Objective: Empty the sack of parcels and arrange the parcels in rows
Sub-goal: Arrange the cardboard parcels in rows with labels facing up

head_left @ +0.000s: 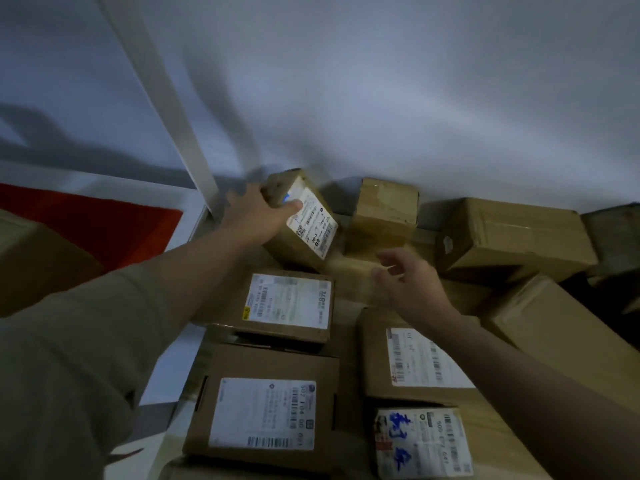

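My left hand grips a small cardboard parcel with a white label; the box is tilted on its corner at the far end of the left column, close to the wall. My right hand hovers to its right with loose fingers, holding nothing. Below the tilted box lie two labelled parcels, one behind the other. To the right sit a long labelled parcel and a small one with blue writing. No sack is in view.
A white wall stands right behind the boxes. Plain brown boxes sit against it at the back middle and back right. A white post slants up at left, beside a red panel. Another carton is at far left.
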### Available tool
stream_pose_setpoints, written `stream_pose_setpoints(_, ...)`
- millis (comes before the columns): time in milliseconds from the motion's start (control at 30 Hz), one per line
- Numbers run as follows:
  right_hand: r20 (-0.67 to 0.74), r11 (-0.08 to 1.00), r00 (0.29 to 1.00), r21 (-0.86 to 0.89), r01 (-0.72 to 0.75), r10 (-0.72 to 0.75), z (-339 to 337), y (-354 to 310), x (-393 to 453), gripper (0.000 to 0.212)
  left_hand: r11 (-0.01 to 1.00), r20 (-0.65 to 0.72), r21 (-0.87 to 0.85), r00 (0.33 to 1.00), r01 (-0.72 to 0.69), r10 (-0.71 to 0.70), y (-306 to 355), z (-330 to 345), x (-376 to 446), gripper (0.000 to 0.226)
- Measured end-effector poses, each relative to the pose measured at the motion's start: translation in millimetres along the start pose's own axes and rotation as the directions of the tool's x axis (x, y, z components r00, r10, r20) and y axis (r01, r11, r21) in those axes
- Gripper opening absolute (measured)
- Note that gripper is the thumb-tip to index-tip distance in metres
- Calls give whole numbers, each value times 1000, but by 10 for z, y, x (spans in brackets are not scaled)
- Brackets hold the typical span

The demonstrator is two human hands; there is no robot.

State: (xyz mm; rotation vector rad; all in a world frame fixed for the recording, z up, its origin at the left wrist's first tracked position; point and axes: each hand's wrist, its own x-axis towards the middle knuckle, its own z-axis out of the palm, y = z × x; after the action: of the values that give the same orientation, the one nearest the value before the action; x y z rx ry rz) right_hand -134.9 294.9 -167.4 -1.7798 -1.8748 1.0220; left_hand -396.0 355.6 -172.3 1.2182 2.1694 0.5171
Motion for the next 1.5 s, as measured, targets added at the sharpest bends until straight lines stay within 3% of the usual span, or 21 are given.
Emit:
stream_pose_setpoints(33,-13,1000,1000,14,-4,4,-17,16,4,39,999,70,-24,997,27,-26,-36,-10,4,76)
stream_pose_setpoints(100,-56,1000,998,26,-15,16,-48,60,19,39,996,136,90,990,24,-36,-99,9,-12,55)
stream_pose_setpoints(167,-111,999,993,35,-41,44,-76,112,48,38,959,57,276,997,-58,44,-122,80,-18,54)
stream_pose_setpoints(233,-147,996,986,47,-69,76,-96,166,84,39,934,-29,327,986,-144,163,-17,167,-143,64)
stream_pose_setpoints(333,-172,991,977,65,-113,122,-112,243,134,42,928,-62,167,935,-334,348,246,352,-321,74)
stream_pose_setpoints(433,-182,982,968,107,-158,175,-131,306,172,45,923,28,-30,923,-384,384,611,564,-457,90)
stream_pose_setpoints(567,-204,970,953,138,-200,225,-168,371,154,45,884,125,157,897,-441,425,1050,866,-445,102)
stream_pose_setpoints(667,-201,966,951,159,-205,235,-210,451,63,45,897,179,218,920,-384,350,1237,1074,-342,102)
stream_pose_setpoints(800,-175,961,955,180,-208,240,-270,554,-74,46,930,127,214,953,-298,276,1334,1146,-302,90)
stream_pose_setpoints(900,-154,955,956,201,-217,249,-337,589,-147,46,896,128,268,935,-355,332,1295,1114,-367,89)
stream_pose_setpoints(1000,-170,955,957,222,-195,235,-441,640,-200,46,885,193,18,870,-465,454,1082,1022,-484,101)
stream_pose_setpoints(1067,-189,953,954,241,-186,233,-512,699,-227,45,860,214,-237,839,-451,499,892,896,-596,115)
stream_pose_setpoints(1133,-191,945,952,270,-184,240,-567,759,-254,44,828,211,-335,820,-450,531,717,787,-727,127)
stream_pose_setpoints(1300,-189,941,956,295,-164,226,-623,785,-319,48,775,171,-243,761,-583,626,517,649,-1011,132)
stream_pose_setpoints(1500,-172,939,964,314,-142,203,-645,739,-410,52,698,130,-103,686,-709,716,500,587,-1210,115)
